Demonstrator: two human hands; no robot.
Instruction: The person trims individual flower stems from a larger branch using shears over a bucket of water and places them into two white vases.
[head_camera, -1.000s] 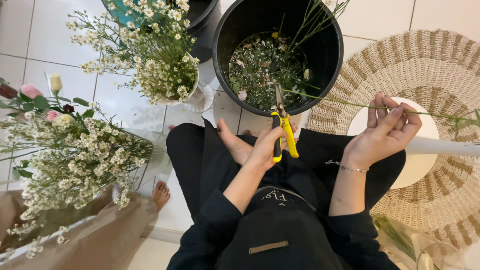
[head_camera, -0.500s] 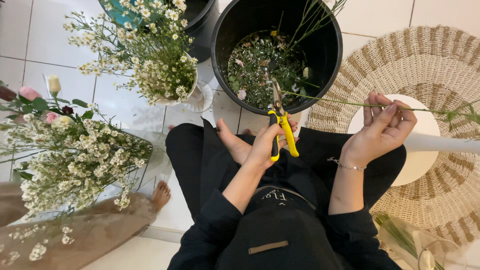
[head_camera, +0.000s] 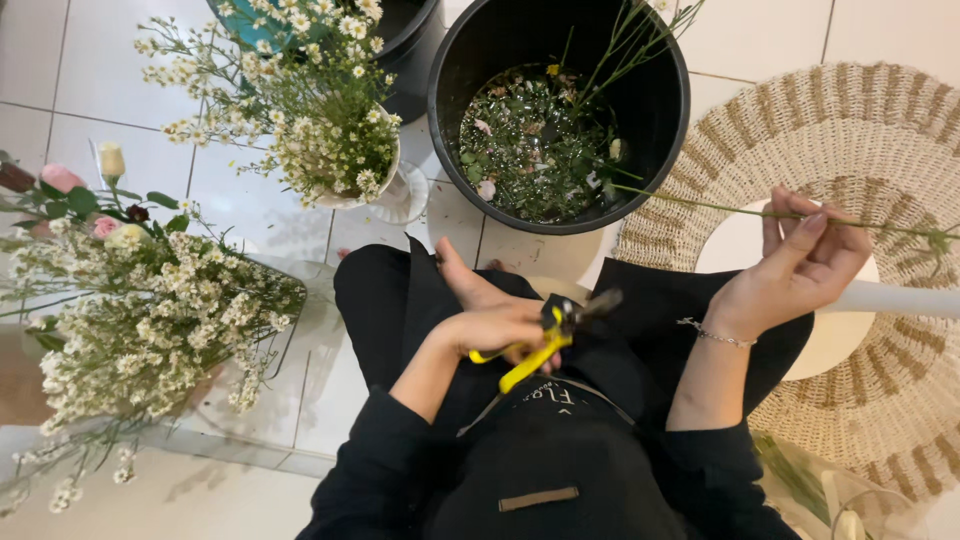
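Note:
My left hand (head_camera: 490, 315) grips yellow-handled pruning shears (head_camera: 545, 340) low over my lap, blades pointing right and slightly up. My right hand (head_camera: 805, 262) pinches a thin green flower stem (head_camera: 700, 203) that runs from the black bucket's rim across to the right, over the woven mat. The shears are apart from the stem, below and left of it. I sit in black clothes, knees toward the bucket.
A black bucket (head_camera: 670, 60) of cut stems and leaves stands ahead. A white vase of small daisies (head_camera: 320, 130) is at its left. A large bunch of white flowers and roses (head_camera: 130, 310) lies at left. A round woven mat (head_camera: 880, 130) with a white disc (head_camera: 745, 245) is at right.
My left hand has dropped the shears from pointing up toward the bucket to lying sideways over my lap. The right hand keeps the stem, nearly still. The person at lower left has gone from view.

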